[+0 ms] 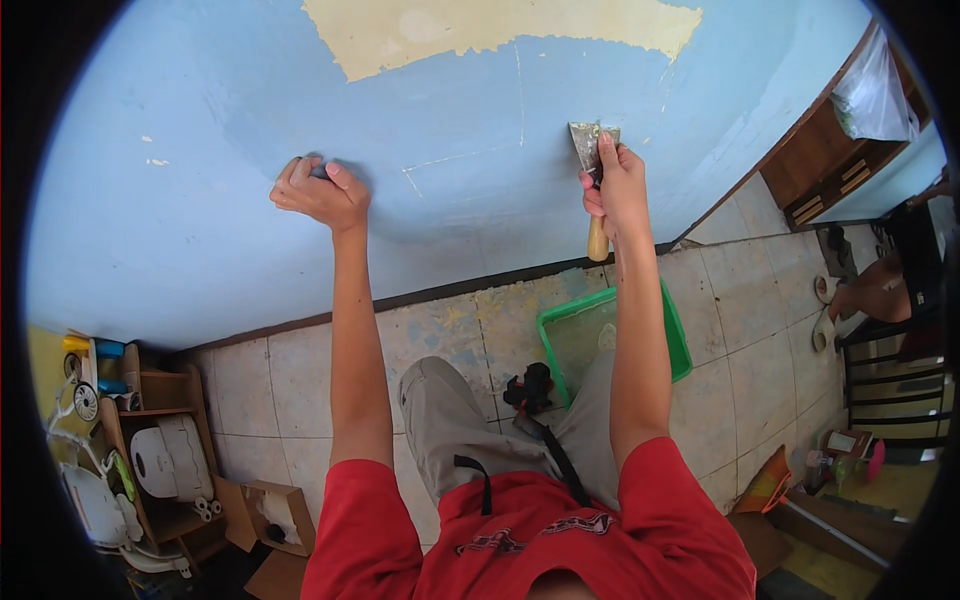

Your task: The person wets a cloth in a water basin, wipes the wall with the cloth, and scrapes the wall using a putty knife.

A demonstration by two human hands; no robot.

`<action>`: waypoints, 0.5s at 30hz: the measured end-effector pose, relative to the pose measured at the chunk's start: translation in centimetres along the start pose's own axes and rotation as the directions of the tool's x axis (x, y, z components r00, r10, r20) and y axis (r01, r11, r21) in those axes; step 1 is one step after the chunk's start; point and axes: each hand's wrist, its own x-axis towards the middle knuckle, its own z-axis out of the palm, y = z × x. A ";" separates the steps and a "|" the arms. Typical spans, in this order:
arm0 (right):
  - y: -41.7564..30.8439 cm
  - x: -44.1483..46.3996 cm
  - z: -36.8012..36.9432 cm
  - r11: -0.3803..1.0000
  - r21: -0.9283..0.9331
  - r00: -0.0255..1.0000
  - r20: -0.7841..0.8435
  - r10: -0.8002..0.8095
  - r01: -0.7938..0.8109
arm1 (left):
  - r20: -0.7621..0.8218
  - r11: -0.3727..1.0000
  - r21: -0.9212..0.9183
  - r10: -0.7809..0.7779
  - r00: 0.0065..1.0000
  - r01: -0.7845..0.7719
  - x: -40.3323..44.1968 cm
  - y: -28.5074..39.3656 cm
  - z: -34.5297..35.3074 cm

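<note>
Putty knife point(590, 158) in the right grip point(622, 190), held up at a blue wall point(450, 240) — fingers wrapped around the tool, thumb laid along the metal blade point(584, 138), likely for steadier control of the edge. Wooden handle point(598, 242) pointing down out of the palm, blade pointing up, apparently to bring the flat tip to the paint; contact with the wall not clear from this angle. Left of the right grip, the left grip point(322, 200), curled inward close to the wall, perhaps as a brace; between thumb and fingers, a dark patch point(319, 171), impossible to tell whether shadow or something held. Beneath the right grip, on the tile floor point(735, 385), a green tray point(678, 340), probably placed for easy reach.

Above and between both grips, a cream patch point(430, 35) with ragged, flaky edges against smooth blue; nearer the right grip, thin pale lines point(520, 90). Blade mottled and crusted, handle rounded and pale, tray shallow, rectangular, seemingly plastic — tiles dull and speckled.
</note>
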 end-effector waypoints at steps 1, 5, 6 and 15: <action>0.1 -0.2 0.0 1.000 -0.002 1.000 -0.003 0.009 -0.010 | 0.010 1.000 0.002 -0.002 1.000 0.002 -0.2 0.1 -0.2; -0.8 0.2 0.2 0.972 -0.222 0.992 -0.081 -0.094 0.074 | 0.004 1.000 -0.015 0.006 1.000 -0.005 0.1 -0.2 0.0; -1.2 0.3 0.0 0.910 -0.397 0.983 -0.085 -0.165 0.118 | 0.012 1.000 -0.020 0.012 1.000 -0.012 -0.1 -0.3 0.0; -1.2 0.3 0.5 0.999 -0.046 1.000 -0.018 -0.020 0.020 | -0.021 1.000 0.014 -0.013 1.000 0.013 -0.1 0.0 0.0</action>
